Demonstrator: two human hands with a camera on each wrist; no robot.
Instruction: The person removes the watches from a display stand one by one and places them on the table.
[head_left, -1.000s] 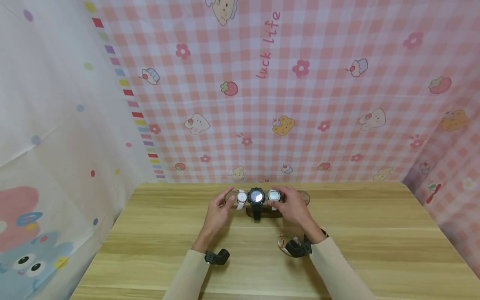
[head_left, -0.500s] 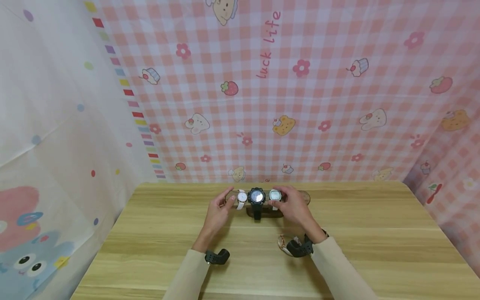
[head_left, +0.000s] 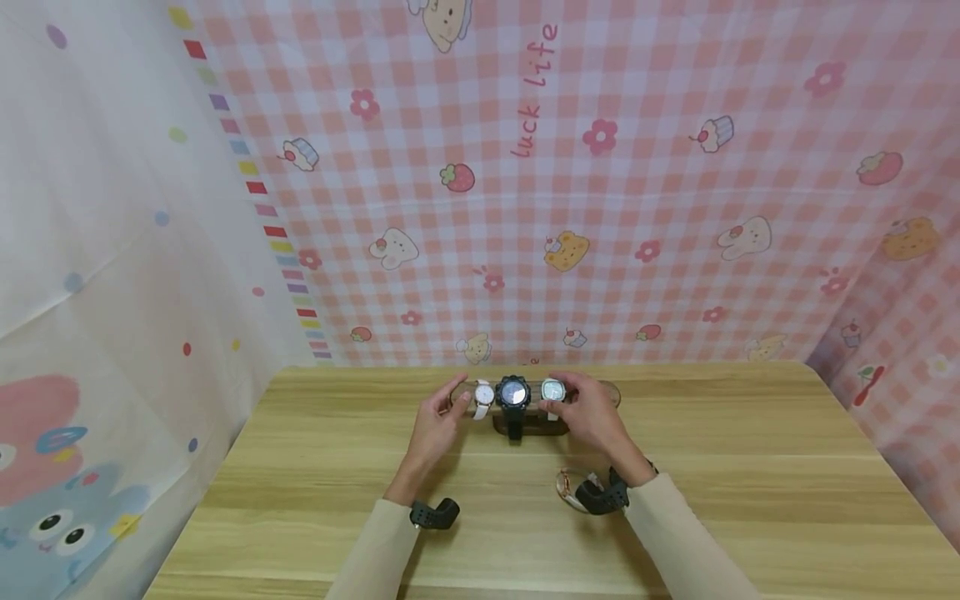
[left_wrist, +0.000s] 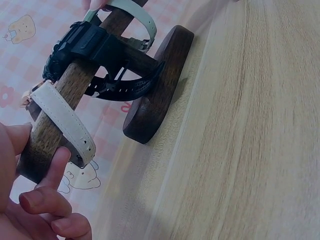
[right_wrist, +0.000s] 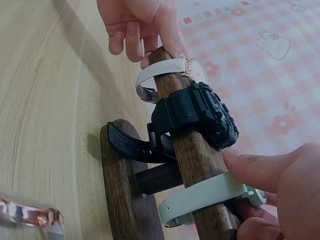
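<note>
Directly between thumb and fingers of the right hand (head_left: 596,412), pinched, sits a pale green watch (head_left: 552,390), strap looped crosswise around a wooden bar (right_wrist: 205,154); the left hand (head_left: 435,429), farther off, grips the bar's left end, beyond a black watch (head_left: 513,392).

Cloth-screened booth with wood-grain table (head_left: 495,550), pink checked curtain (head_left: 525,200), white side curtain (head_left: 112,250)

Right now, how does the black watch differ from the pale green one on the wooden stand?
The black watch has a round face; the pale green watch has a squarish one.
The black watch is bulkier, the pale green watch slimmer.
The right hand holds the pale green watch; the black watch sits in the middle of the row.
Both straps go around the wooden bar.
</note>
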